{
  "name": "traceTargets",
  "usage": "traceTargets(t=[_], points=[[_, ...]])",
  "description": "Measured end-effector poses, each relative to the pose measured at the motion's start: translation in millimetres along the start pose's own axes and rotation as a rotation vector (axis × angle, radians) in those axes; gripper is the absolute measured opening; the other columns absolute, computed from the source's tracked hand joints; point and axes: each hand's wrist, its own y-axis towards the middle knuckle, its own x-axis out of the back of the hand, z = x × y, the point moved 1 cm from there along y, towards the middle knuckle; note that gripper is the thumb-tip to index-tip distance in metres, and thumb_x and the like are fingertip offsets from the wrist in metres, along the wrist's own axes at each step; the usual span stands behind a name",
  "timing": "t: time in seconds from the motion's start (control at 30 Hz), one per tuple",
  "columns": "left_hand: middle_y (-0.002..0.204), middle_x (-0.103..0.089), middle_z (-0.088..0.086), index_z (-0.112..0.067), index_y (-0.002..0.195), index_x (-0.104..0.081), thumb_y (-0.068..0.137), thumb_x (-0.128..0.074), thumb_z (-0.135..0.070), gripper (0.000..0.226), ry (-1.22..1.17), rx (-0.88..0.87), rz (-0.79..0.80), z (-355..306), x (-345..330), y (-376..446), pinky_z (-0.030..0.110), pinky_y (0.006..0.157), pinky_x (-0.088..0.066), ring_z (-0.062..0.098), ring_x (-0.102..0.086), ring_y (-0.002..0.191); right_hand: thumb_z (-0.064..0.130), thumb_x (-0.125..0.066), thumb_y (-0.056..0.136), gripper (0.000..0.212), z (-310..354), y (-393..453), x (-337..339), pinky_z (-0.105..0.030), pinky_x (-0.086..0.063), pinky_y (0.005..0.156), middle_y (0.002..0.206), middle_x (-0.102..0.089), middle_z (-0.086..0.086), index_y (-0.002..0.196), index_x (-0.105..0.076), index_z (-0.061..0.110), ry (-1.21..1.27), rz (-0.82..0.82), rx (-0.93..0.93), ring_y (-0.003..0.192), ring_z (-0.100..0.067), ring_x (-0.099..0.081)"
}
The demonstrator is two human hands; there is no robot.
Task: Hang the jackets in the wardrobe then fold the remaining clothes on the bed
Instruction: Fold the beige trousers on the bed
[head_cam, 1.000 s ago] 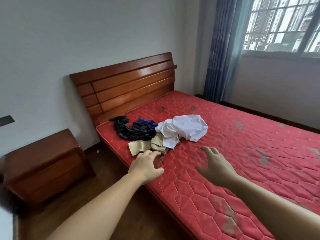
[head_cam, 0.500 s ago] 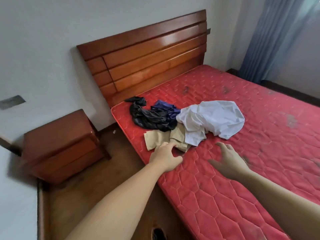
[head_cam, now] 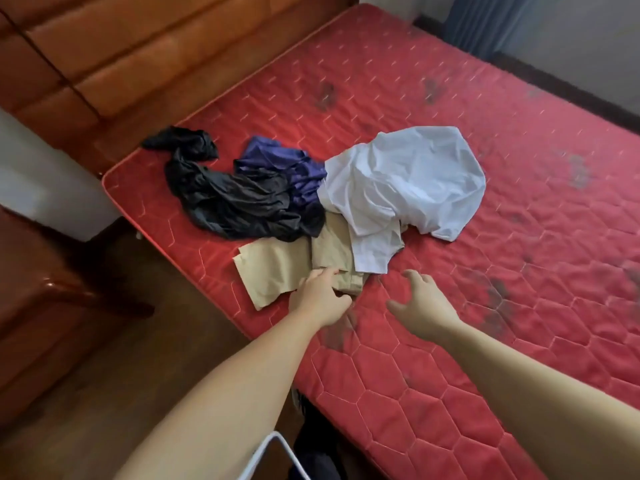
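A: Where are the clothes?

B: Heaped on the red quilted mattress [head_cam: 450, 393] of the bed, near its head end. A black garment [head_cam: 228, 199] lies nearest the wooden headboard [head_cam: 138, 53], a purple one [head_cam: 287, 164] is tucked against it, and a white shirt [head_cam: 405, 181] spreads to the right, overlapping the others. A tan garment [head_cam: 273, 265] lies at the near edge, partly under the black and white pieces.

A: And the hands?

B: The left hand [head_cam: 320, 296] is on the tan garment; its fingers curl onto the cloth at a fold while the thumb points toward the mattress. Whether it truly pinches the fabric I cannot tell. The right hand [head_cam: 424, 301] is above bare mattress just beside the tan garment and below the white shirt's hem, fingers spread and slightly bent, holding nothing.

A: What differs from half a second ago?

B: The view has dropped and closed in: the window is gone, and only a strip of the blue curtain [head_cam: 485, 22] shows. The bedside cabinet [head_cam: 41, 306] has slid to the left edge. The left hand has crept further onto the tan cloth. A white wire frame [head_cam: 266, 448] now shows at the bottom, between the forearms.
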Motion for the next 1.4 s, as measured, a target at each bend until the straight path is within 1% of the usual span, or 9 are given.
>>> traceTargets(t=[0.2,0.37,0.57,0.73,0.93,1.07,1.13,1.23,1.4], points=[[0.141,-0.042,-0.003,-0.031,0.14,-0.042,0.082,-0.056,-0.037,0.06,-0.007,0.05,0.091,21,-21,78,0.04,0.094,-0.048,0.025,-0.05,0.119,0.039,-0.061,0.081,0.063,12,76,-61,-0.036,-0.052,0.075,0.129,-0.05,-0.007,0.135,-0.043,0.011,0.148,0.089,-0.16,0.091,-0.022,-0.059],[0.142,-0.042,0.0,-0.034,0.141,-0.043,0.082,-0.055,-0.036,0.06,-0.039,0.106,0.131,43,-38,121,0.039,0.099,-0.045,0.026,-0.048,0.123,0.032,-0.059,0.083,0.039,11,132,-110,-0.029,-0.038,0.057,0.076,-0.053,0.009,0.114,-0.055,0.01,0.305,0.125,-0.315,0.074,-0.017,-0.056],[0.138,-0.044,0.0,-0.031,0.139,-0.046,0.084,-0.057,-0.036,0.056,-0.128,0.14,0.149,66,-54,142,0.037,0.1,-0.044,0.024,-0.051,0.119,0.024,-0.063,0.083,0.022,6,180,-153,-0.027,-0.036,0.053,0.093,-0.061,-0.007,0.097,-0.053,0.011,0.638,0.17,-0.533,0.073,-0.019,-0.052],[0.139,-0.045,0.002,-0.032,0.138,-0.047,0.089,-0.052,-0.027,0.049,-0.234,0.153,0.19,74,-64,145,0.028,0.099,-0.039,0.021,-0.048,0.122,0.009,-0.063,0.088,0.022,24,194,-179,-0.035,-0.057,0.069,0.087,-0.062,-0.01,0.109,-0.062,0.005,0.993,0.309,-0.662,0.075,-0.02,-0.067],[0.144,-0.042,0.002,-0.029,0.14,-0.046,0.091,-0.05,-0.021,0.05,-0.305,0.195,0.164,86,-61,150,0.021,0.097,-0.033,0.018,-0.047,0.127,0.021,-0.067,0.081,0.052,5,198,-184,-0.04,-0.05,0.086,0.116,-0.05,-0.011,0.127,-0.046,0.008,0.736,-0.052,-0.77,0.102,-0.03,-0.056],[0.141,-0.043,0.0,-0.032,0.14,-0.044,0.089,-0.055,-0.026,0.053,-0.311,0.21,0.125,92,-63,151,0.022,0.094,-0.033,0.016,-0.05,0.121,0.019,-0.068,0.083,0.018,8,201,-195,-0.02,-0.037,0.042,0.075,-0.056,-0.004,0.097,-0.066,0.009,0.972,0.129,-0.625,0.059,-0.015,-0.047],[0.142,-0.039,-0.004,-0.036,0.142,-0.04,0.082,-0.06,-0.025,0.064,-0.277,0.173,0.151,93,-64,147,0.023,0.091,-0.036,0.012,-0.049,0.112,0.015,-0.069,0.08,0.005,17,201,-192,-0.023,-0.042,0.048,0.07,-0.058,-0.006,0.077,-0.068,0.012,0.966,0.122,-0.548,0.059,-0.017,-0.05],[0.152,-0.023,-0.012,-0.046,0.145,-0.026,0.072,-0.068,-0.019,0.088,-0.165,0.079,0.244,92,-60,139,0.035,0.097,-0.048,0.015,-0.045,0.126,0.021,-0.071,0.079,0.012,40,187,-179,-0.038,-0.057,0.078,0.086,-0.074,-0.005,0.086,-0.075,0.013,0.988,0.214,-0.375,0.08,-0.02,-0.069],[0.138,-0.046,-0.007,-0.035,0.145,-0.036,0.079,-0.073,-0.019,0.077,-0.065,-0.056,-0.059,71,-30,127,0.024,0.101,-0.03,0.018,-0.039,0.127,0.024,-0.067,0.079,0.014,72,147,-124,-0.047,-0.056,0.084,0.084,-0.075,-0.008,0.081,-0.076,0.013,0.978,0.207,-0.084,0.083,-0.023,-0.073]])
